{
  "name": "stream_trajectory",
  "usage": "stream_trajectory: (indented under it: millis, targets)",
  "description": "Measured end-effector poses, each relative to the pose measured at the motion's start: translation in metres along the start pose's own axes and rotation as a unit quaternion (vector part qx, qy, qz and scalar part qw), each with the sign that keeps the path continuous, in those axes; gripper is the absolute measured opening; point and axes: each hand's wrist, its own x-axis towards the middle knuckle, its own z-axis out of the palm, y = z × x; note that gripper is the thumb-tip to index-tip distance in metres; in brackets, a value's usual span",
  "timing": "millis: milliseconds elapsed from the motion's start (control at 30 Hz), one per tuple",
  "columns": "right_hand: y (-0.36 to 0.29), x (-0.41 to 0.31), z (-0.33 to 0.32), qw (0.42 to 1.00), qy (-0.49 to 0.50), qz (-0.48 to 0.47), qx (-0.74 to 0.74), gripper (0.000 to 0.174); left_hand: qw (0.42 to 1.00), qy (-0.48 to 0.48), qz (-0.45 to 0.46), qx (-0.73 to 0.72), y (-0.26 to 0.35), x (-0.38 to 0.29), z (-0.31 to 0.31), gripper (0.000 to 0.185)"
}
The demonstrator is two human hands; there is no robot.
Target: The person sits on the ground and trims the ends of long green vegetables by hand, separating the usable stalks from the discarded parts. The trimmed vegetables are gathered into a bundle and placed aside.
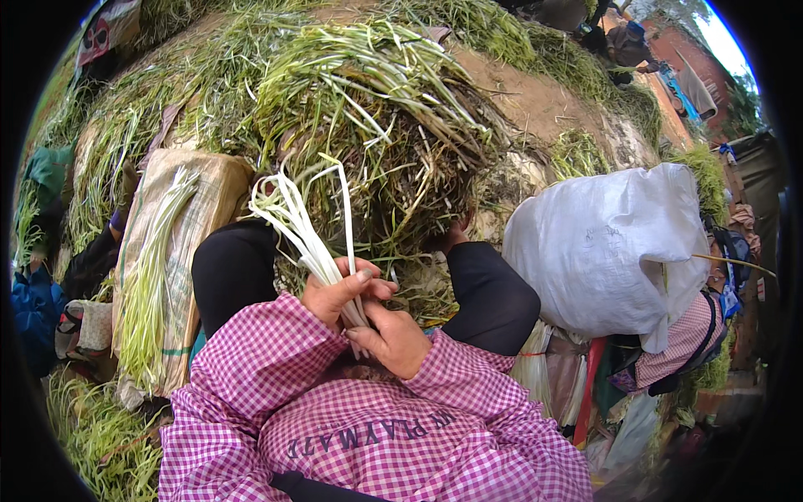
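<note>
My left hand point(340, 290) is closed around a bunch of long pale stalks point(312, 249), with its thumb laid across them. Close beside it, my right hand point(394, 339) pinches the lower end of the same bunch between thumb and fingers. One stalk stands apart from the bunch and bends over at its tip. Beyond my hands rises a heap of long green-and-white plants point(376, 88), with brown, tangled roots or dry matter on its near side. To the left, a row of cleaned-looking yellow-green stalks point(154, 276) lies on a woven sack.
The tan woven sack point(216, 182) stands left of my knee. On my right is a full white woven bag point(602, 251) bearing writing. More plants point(106, 445) cover the ground around. Other people point(629, 47) sit at the far right, and at the left edge a blue-clad person point(37, 314) is partly visible.
</note>
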Motion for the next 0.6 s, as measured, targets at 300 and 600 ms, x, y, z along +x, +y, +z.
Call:
stream_trajectory:
  millis: [300,600]
  targets:
    - [0.005,0.062,-0.079,0.980,0.016,0.102,0.170,0.026,0.986,0.057,0.082,-0.133,0.066,0.040,0.010,0.012]
    - [0.065,0.205,-0.169,0.773,0.352,0.067,-0.523,0.014,0.985,0.062,0.044,-0.155,0.050,0.038,-0.009,0.018]
